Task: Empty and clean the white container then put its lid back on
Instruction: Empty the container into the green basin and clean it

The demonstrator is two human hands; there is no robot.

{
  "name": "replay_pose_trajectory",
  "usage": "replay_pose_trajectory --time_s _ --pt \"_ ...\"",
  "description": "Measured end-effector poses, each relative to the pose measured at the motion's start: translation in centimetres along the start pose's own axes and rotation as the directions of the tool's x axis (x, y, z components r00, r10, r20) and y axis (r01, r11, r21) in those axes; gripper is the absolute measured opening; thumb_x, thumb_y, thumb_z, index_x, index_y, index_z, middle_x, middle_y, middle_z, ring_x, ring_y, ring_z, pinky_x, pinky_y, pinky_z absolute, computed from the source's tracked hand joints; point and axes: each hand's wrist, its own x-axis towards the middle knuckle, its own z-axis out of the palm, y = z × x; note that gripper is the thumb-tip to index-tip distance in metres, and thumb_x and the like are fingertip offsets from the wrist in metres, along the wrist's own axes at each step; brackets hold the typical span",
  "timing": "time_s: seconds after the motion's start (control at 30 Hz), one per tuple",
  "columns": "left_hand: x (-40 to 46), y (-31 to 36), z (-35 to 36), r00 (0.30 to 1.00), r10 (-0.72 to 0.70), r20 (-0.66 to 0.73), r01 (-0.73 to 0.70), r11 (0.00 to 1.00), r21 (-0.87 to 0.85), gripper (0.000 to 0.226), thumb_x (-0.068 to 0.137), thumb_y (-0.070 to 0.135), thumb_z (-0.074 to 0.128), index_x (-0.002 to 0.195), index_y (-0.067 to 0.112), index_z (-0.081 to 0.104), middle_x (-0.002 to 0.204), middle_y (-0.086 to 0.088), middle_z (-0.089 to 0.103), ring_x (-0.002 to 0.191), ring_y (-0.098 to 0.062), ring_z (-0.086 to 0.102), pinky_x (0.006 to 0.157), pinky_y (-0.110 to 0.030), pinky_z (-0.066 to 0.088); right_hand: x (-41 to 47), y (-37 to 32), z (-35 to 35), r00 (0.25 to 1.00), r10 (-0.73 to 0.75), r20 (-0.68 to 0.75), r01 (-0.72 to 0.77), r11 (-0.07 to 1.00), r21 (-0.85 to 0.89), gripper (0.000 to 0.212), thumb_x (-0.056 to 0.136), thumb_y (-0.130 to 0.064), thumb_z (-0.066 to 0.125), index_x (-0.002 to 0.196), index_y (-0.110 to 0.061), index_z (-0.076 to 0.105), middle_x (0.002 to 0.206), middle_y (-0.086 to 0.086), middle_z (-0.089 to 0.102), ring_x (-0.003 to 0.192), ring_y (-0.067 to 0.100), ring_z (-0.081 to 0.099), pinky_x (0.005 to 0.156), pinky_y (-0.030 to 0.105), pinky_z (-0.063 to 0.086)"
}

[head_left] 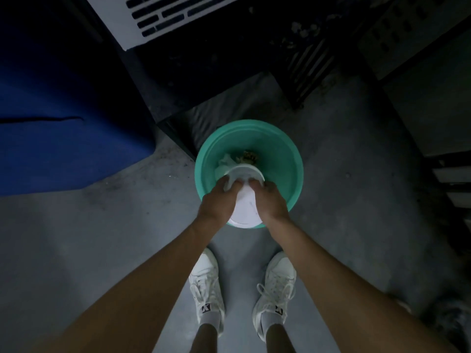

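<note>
The white container (245, 205) is tipped over, its mouth pointing away from me into a green bin (280, 149) on the floor and its base toward me. My left hand (219, 200) grips its left side and my right hand (270, 202) grips its right side. Crumpled white paper (225, 161) and yellowish scraps (249, 155) lie at the bottom of the bin, just past the container's mouth. No lid is visible.
A large blue bin (63, 128) stands at the left. Dark crates (229, 72) and a white slotted panel (158, 16) are behind the green bin. Shelving (448, 174) is at the right. My white shoes (206, 284) stand on the grey concrete floor.
</note>
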Motion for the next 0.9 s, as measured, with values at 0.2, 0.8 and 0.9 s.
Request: replay_pose_trajectory --time_s 0.2,0.8,0.9 --pt "-0.8 0.1 -0.1 0.988 -0.104 0.116 0.127 0.969 -0.211 0.103 0.074 0.074 0.061 0.164 0.035 0.031 0.152 -0.008 0.057 0.126 -0.032 0.063 0.096 -0.045 0.060 -1.0 0.6 -0.6 0.999 -0.037 0.026 0.031 0.976 0.215 0.087 0.065 -0.049 0.065 0.145 -0.020 0.047 0.141 0.017 0.055 0.120 0.040 0.061 0.102 0.054 0.054" --pt "0.6 2.4 -1.5 0.999 0.029 -0.037 -0.039 0.948 -0.317 0.124 0.053 0.079 0.070 0.162 0.030 0.035 0.153 -0.002 0.057 0.136 -0.034 0.058 0.113 -0.055 0.050 1.2 2.7 0.7 0.841 0.524 0.133 -0.429 0.497 0.755 0.061 0.103 -0.037 0.052 0.159 -0.016 0.036 0.162 0.011 0.042 0.145 0.038 0.045 0.117 0.060 0.041" --pt "1.0 3.2 -2.1 0.995 0.081 -0.057 -0.096 0.927 -0.363 0.128 0.050 0.080 0.070 0.164 0.032 0.034 0.155 0.000 0.056 0.138 -0.031 0.058 0.115 -0.055 0.049 2.0 1.6 0.8 0.819 0.548 0.171 -0.450 0.428 0.783 0.057 0.104 -0.040 0.050 0.157 -0.025 0.039 0.162 0.004 0.042 0.145 0.032 0.045 0.118 0.060 0.038"
